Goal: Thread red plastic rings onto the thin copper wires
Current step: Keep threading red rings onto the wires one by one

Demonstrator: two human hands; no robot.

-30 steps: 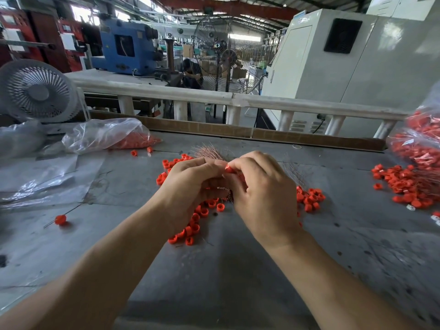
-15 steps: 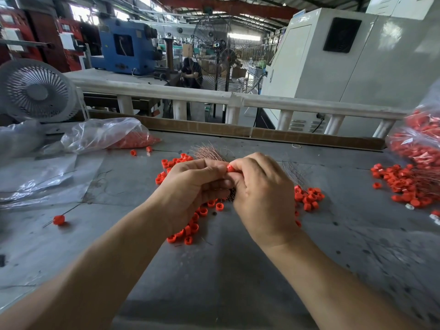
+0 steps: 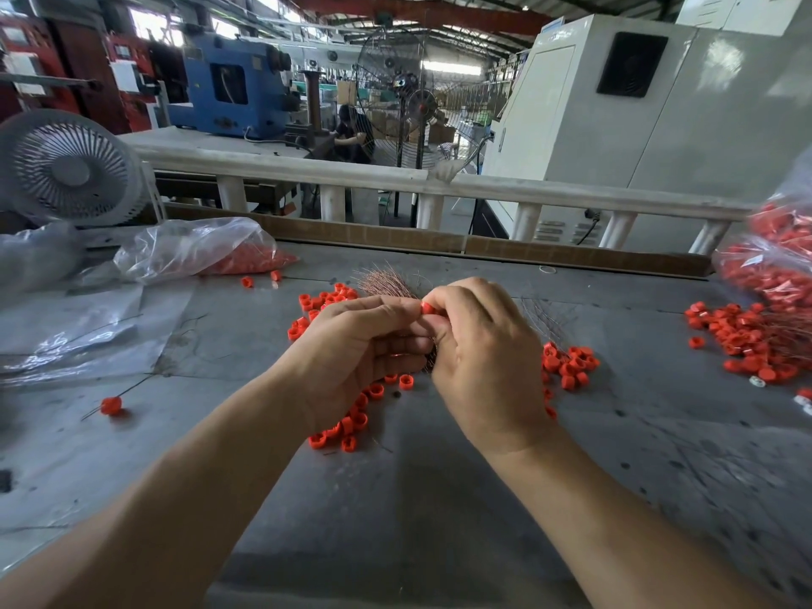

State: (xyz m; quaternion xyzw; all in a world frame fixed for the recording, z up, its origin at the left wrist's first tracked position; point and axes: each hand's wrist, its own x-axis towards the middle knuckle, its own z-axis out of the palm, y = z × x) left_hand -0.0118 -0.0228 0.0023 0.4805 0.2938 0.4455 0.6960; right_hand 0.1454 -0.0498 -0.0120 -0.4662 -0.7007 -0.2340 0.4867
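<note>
Around the hands: loose red plastic rings (image 3: 569, 367) scattered on the grey table (image 3: 395, 498), clear plastic bag of rings (image 3: 197, 248) far left, white desk fan (image 3: 70, 169) behind it. One small red plastic ring (image 3: 427, 308) sits pinched at the right hand (image 3: 483, 358) fingertips, touching the left hand (image 3: 356, 353) fingertips. Left hand grips a bundle of thin copper wires (image 3: 386, 283); its long axis runs away from the person, ends fanned out beyond the knuckles, lower part hidden by both hands.

The right hand (image 3: 479, 358) covers most of the red ring (image 3: 427, 308), and both hands hide the lower copper wires (image 3: 386, 285). The bag of rings (image 3: 777, 257) at right is blurred and cut off by the edge.
</note>
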